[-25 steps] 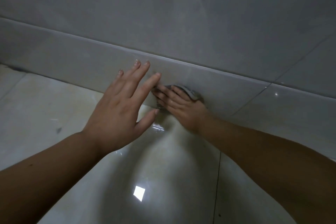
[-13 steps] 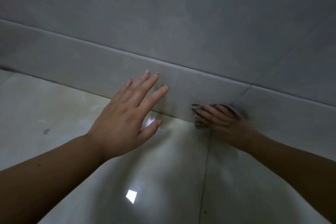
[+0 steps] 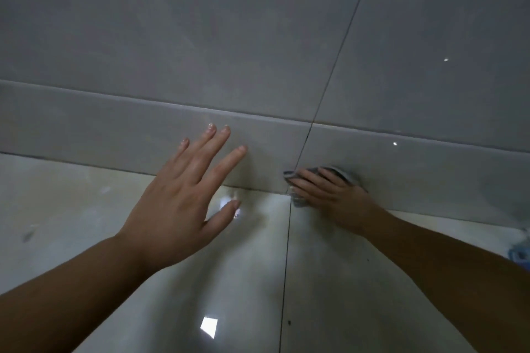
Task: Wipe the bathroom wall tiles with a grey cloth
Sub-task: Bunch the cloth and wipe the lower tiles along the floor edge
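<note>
Wiping in progress: grey cloth (image 3: 341,172) pressed on lowest wall tile (image 3: 430,169) under flat-fingered right hand (image 3: 329,195); left hand (image 3: 183,203) splayed, empty. Next stroke judged needing even pressure.

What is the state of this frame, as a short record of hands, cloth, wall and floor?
left hand: fingers spread, holding nothing, in front of the skirting tile
right hand: flat on the cloth, pressing it to the skirting tile
cloth: grey, bunched, beside a grout line, just above the floor
floor: glossy pale tiles
</note>
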A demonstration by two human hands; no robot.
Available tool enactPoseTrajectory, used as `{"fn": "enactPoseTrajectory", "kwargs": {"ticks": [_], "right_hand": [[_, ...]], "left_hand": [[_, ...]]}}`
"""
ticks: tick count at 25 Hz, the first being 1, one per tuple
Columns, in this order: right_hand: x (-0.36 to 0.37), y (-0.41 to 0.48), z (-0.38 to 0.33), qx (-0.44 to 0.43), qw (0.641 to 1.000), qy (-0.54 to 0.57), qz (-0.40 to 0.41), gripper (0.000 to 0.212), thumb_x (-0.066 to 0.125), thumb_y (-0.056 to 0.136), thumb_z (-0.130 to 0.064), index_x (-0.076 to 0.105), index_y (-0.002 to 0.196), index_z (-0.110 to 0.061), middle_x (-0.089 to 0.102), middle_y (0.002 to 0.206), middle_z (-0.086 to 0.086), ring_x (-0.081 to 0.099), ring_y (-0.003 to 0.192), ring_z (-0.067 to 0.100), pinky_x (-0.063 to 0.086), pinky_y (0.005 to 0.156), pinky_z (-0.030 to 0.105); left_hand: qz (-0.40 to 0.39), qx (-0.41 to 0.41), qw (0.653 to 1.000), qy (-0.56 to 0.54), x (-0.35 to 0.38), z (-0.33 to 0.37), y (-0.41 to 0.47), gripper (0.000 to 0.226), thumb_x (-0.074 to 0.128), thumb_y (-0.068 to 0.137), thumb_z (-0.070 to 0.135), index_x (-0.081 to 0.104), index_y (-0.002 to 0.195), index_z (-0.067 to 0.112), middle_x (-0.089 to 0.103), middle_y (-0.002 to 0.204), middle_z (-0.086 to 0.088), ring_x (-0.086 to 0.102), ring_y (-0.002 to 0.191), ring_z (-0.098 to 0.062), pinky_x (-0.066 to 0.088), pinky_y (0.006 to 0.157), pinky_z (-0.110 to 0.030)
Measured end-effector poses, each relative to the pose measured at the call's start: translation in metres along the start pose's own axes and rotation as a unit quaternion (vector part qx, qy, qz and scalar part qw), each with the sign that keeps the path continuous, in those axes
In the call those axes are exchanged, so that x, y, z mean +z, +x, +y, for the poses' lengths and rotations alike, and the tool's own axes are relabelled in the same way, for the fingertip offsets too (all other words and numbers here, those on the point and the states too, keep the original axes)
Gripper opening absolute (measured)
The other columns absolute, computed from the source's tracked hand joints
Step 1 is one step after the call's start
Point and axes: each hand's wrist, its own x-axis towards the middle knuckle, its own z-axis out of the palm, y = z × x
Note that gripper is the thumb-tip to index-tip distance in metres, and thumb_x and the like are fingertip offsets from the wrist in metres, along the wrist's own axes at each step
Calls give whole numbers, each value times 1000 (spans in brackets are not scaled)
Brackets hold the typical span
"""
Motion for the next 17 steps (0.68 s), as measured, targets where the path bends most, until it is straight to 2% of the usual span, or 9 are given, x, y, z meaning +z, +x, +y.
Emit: {"fn": "enactPoseTrajectory", "kwargs": {"ticks": [2,6,9,11,14,17], "right_hand": [[3,-33,3,15,1000,-2,-18,63,39,90,-4,23,150,-10,22,156,8,13,146,29,-8,121,43],[-27,-43,50,119,991,32,47,49,26,100,-10,29,149,-16,29,153,8,15,144,31,0,119,46],[-42,-10,65,184,977,41,102,48,34,99,-19,37,147,-21,26,157,5,13,147,31,2,120,48],[-37,5,59,173,978,25,110,52,41,96,-21,39,147,-23,27,156,3,18,147,29,2,119,47],[-20,-14,45,96,994,-3,50,63,55,88,-20,37,148,-21,33,155,2,23,145,25,2,120,45],[-24,-43,51,112,993,-12,43,62,53,89,-17,37,148,-20,34,155,2,22,145,26,1,121,45]], "left_hand": [[-9,0,1000,4,3,-3,-1,67,43,94,49,33,152,17,21,162,-10,13,152,-23,17,121,-47],[-8,11,1000,10,4,7,12,67,43,94,48,32,153,17,20,162,-10,14,151,-24,17,121,-48],[-9,23,1000,1,6,22,26,68,43,94,48,30,153,17,20,162,-9,13,152,-23,14,122,-45],[-13,31,999,-1,10,32,30,68,43,94,48,30,153,17,20,163,-9,12,152,-23,12,123,-43],[-21,38,999,-3,12,41,33,68,42,94,49,28,154,20,19,163,-7,12,152,-22,10,123,-41],[-15,32,999,-6,8,43,32,68,44,94,48,26,154,21,18,163,-6,12,152,-22,13,123,-44]]}}
